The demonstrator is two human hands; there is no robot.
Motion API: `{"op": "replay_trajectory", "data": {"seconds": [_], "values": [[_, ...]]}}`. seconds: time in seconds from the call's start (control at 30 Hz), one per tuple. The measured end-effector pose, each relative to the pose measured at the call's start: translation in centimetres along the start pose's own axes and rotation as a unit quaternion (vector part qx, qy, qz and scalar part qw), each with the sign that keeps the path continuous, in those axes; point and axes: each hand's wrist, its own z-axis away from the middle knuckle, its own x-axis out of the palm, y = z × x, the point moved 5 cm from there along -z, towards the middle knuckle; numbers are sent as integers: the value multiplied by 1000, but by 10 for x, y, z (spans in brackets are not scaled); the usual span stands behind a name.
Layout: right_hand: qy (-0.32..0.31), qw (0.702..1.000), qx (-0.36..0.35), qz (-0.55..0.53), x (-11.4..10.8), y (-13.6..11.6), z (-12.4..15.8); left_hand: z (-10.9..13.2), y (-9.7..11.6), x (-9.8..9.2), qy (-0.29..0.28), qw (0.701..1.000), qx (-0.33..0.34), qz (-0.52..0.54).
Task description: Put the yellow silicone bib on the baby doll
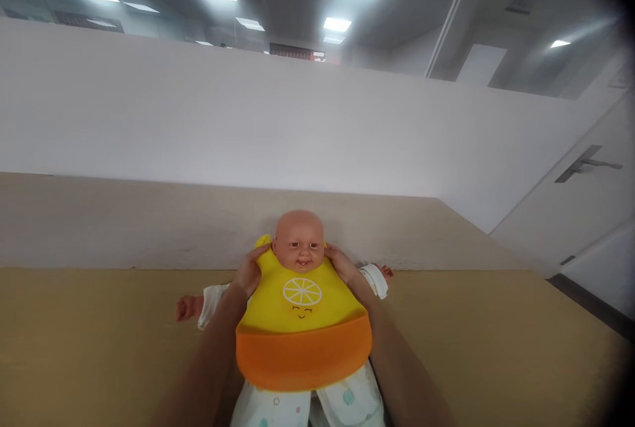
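Observation:
A baby doll (299, 232) lies face up on the table in a white patterned outfit, arms spread to both sides. Over its chest is a yellow bib (302, 314) with a lemon-slice print and an orange pocket along the bottom. My left hand (249, 270) grips the bib's upper left edge beside the doll's neck, where a yellow strap end sticks up. On the other side, my right hand (343, 264) grips the bib's upper right edge close to the doll's cheek. The fingertips of both hands are partly hidden behind the bib and the neck.
The wooden table (99, 348) has a paler raised strip (124, 225) along its back. A white wall (223, 116) with glass above it stands behind. At the right is a white door with a metal handle (588, 162).

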Motion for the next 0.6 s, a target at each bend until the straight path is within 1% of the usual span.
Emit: {"op": "replay_trajectory", "data": {"seconds": [0.1,0.2,0.33,0.43,0.5,0.6], "values": [[-11,1000,13,13,1,1,-2,1,-1,0,20,1000,6,-9],[-15,999,26,28,1,2,-1,1,-1,2,18,1000,12,-19],[-12,998,40,46,1,2,3,1,-3,7,-10,999,14,-44],[-19,997,43,65,3,2,3,2,-1,9,-13,997,32,-66],[-20,996,44,77,3,3,2,3,-1,9,-16,997,28,-71],[-10,995,18,93,1,2,-3,2,-1,9,-42,998,10,-43]]}}
